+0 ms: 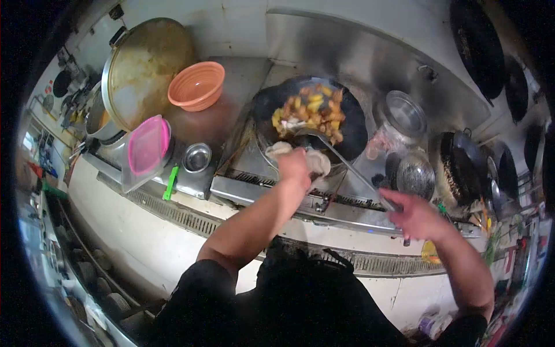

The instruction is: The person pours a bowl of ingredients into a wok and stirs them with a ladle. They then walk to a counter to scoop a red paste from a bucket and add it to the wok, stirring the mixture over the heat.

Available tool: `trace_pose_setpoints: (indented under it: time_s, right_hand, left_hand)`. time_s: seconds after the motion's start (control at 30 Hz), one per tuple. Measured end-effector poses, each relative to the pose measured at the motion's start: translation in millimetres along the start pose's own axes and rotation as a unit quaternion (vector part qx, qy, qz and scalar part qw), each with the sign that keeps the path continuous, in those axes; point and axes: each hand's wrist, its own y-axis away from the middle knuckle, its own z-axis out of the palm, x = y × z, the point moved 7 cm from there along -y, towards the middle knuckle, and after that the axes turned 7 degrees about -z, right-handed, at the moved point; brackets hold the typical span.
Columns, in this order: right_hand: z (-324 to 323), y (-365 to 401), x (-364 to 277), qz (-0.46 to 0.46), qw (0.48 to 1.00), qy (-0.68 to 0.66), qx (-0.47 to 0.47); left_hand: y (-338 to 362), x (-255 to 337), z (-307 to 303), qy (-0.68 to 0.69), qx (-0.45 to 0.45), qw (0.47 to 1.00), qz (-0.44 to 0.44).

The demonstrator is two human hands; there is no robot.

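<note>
A black wok [354,136] sits on the stove, with browned chunks and yellow pieces of food [315,110] in it. My left hand [293,166] is closed on a pale cloth [318,163] at the wok's near edge; the wok's handle, if there is one, lies hidden under it. In my right hand [415,215] is the long handle of a metal ladle [347,165]. The ladle's head reaches into the wok at the near side of the food. Some of the food looks blurred.
Left of the wok stand an orange bowl [196,87], a small metal bowl [197,157], a pink-rimmed plastic lid [148,144] and a green-handled tool [170,183]. A large pot lid [147,72] leans behind. To the right are a metal pot [404,113] and a strainer [415,174].
</note>
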Motion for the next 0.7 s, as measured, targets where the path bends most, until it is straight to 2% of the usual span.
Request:
trace_pose_setpoints:
  time_s: [0.07, 0.13, 0.17, 0.2, 0.23, 0.3, 0.33, 0.4, 0.43, 0.47, 0.53, 0.6, 0.63, 0.67, 0.7]
  right_hand:
    - [-4.2, -24.8, 2.3, -0.005, 1.000, -0.020, -0.015]
    - [19.2, -50.6, 25.1, -0.009, 0.999, -0.034, -0.029]
    - [30.2, -69.8, 37.5, -0.067, 0.997, 0.017, 0.030]
    - [32.5, -75.0, 39.7, -0.128, 0.985, 0.071, 0.092]
    - [40.2, -62.2, 33.5, -0.092, 0.976, 0.165, 0.110]
    - [48.0, -42.3, 35.6, -0.078, 0.971, 0.200, 0.103]
    - [47.1, -34.5, 35.9, -0.059, 0.967, 0.232, 0.090]
    - [27.8, -19.0, 28.5, -0.039, 0.972, 0.216, 0.077]
    - [19.1, -15.3, 22.7, -0.083, 0.979, 0.169, 0.074]
    - [11.7, -15.0, 15.9, -0.082, 0.987, 0.128, 0.053]
    - [1.7, -20.6, 3.3, -0.077, 0.993, 0.085, 0.034]
    - [7.0, -34.5, 9.0, -0.031, 0.998, 0.024, 0.039]
    - [16.0, -44.6, 19.5, -0.043, 0.997, 0.002, 0.056]
    - [28.1, -44.9, 29.1, -0.043, 0.997, 0.004, 0.056]
    - [33.3, -41.6, 31.5, -0.073, 0.984, 0.126, 0.098]
  left_hand:
    - [-6.3, -6.1, 1.3, 0.041, -0.031, 0.999, -0.006]
    - [-41.2, -42.1, -34.3, 0.019, -0.045, 0.999, 0.018]
    - [-60.7, -63.0, -55.7, 0.006, -0.063, 0.997, 0.047]
    - [-76.9, -91.8, -85.4, 0.003, -0.039, 0.998, 0.039]
    - [-81.9, -115.3, -111.3, 0.001, -0.015, 0.999, 0.032]
    - [-23.0, -99.5, -119.2, -0.031, 0.052, 0.994, 0.091]
    - [4.9, -79.0, -101.1, -0.001, 0.053, 0.989, 0.141]
    - [18.8, -48.9, -54.8, 0.002, -0.037, 0.999, 0.023]
    - [2.9, -38.4, -35.3, 0.006, -0.069, 0.997, -0.021]
    - [19.3, -11.8, -13.8, 0.005, -0.053, 0.998, -0.014]
    - [-24.8, -25.6, -20.6, -0.034, -0.071, 0.997, -0.003]
    - [-47.9, -50.8, -46.4, -0.026, -0.050, 0.998, 0.019]
    - [-54.9, -69.1, -68.8, -0.035, -0.046, 0.996, 0.063]
    - [-66.2, -93.8, -97.9, -0.041, -0.005, 0.994, 0.100]
    - [-71.4, -107.7, -117.8, -0.046, 0.035, 0.989, 0.139]
